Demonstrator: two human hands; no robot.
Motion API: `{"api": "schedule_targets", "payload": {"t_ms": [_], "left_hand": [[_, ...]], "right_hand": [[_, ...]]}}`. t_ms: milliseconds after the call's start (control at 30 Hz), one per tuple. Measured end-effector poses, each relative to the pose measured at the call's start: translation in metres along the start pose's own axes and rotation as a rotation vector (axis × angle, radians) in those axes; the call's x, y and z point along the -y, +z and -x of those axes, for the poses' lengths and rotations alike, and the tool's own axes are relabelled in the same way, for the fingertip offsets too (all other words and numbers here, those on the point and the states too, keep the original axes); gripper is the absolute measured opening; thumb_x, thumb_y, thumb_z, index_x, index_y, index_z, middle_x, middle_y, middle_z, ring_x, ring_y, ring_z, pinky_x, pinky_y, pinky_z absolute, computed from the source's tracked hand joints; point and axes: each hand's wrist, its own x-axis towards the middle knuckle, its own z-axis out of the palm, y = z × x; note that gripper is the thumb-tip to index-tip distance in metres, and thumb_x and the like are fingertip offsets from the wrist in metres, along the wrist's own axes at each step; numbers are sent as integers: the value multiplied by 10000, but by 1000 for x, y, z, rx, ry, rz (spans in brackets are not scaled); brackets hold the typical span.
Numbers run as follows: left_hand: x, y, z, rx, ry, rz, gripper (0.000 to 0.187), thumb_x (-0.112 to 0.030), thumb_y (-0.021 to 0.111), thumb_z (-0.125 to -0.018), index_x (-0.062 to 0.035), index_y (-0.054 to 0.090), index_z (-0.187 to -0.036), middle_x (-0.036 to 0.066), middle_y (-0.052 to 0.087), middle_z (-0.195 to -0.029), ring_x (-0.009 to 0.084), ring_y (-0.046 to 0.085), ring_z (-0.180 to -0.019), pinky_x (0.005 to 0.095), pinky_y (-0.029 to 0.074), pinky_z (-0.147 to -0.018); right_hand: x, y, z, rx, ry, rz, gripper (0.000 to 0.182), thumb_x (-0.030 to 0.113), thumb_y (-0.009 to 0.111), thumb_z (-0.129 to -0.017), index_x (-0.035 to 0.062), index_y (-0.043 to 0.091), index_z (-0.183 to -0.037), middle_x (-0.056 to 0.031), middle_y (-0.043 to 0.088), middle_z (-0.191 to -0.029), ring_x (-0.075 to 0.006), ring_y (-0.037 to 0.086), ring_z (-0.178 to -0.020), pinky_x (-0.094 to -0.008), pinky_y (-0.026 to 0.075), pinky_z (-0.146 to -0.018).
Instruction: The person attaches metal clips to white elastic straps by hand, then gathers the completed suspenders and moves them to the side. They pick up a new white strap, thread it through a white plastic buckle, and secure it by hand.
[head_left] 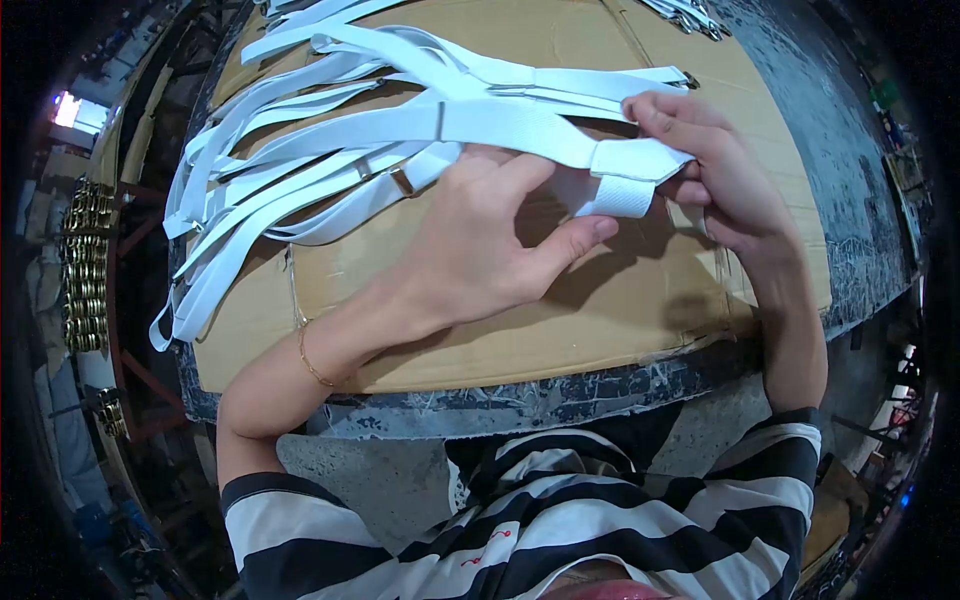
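Observation:
White elastic suspenders [510, 125] stretch across the cardboard, with a wider joining patch [635, 160] where the straps meet. My right hand [715, 160] grips this patch at its right corner, fingers bent round the edge. From the left, my left hand [470, 240] reaches under the same strap. Its fingers are partly hidden behind the band, and its thumb lies by the lower strap end [622, 197]. Metal adjusters, one of them a slide buckle [402, 181], sit on the straps to the left.
More white straps [240, 215] lie in a loose heap at the left. Strap ends with metal clips [695, 18] rest at the top right. Brown cardboard [450, 350] covers much of the worn dark table [855, 220]. Rows of brass-coloured metal pieces [88, 265] hang beyond the left edge.

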Motion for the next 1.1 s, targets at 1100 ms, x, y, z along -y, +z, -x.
{"api": "schedule_targets", "payload": {"t_ms": [1100], "left_hand": [[-1, 5, 2, -306, 325, -107, 292, -50, 702, -655, -7, 642, -937, 142, 648, -909, 219, 631, -589, 279, 509, -498]], "right_hand": [[-16, 32, 2, -356, -689, 640, 136, 114, 467, -936, -3, 481, -1003, -134, 571, -741, -226, 561, -649, -312, 434, -601]]}}
